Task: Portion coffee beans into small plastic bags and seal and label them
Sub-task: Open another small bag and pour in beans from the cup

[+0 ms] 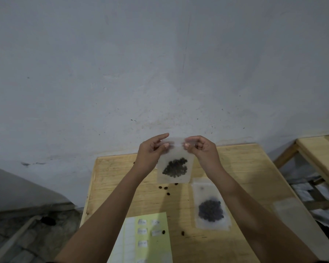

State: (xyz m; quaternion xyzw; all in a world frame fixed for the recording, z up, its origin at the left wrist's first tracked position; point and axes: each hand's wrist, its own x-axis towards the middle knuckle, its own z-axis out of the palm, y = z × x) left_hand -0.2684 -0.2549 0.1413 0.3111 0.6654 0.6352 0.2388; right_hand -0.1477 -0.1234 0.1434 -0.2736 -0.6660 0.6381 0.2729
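A small clear plastic bag with a dark clump of coffee beans hangs upright above the wooden table. My left hand pinches its top strip at the left end, and my right hand pinches the same strip at the right end. A second bag of beans lies flat on the table to the right, below my right forearm. A pale green sheet of small handwritten labels lies at the near edge between my forearms.
Several loose beans are scattered on the table below the held bag and near the label sheet. A flat clear bag lies at the table's right edge. Another wooden bench stands at the right. A grey wall rises behind.
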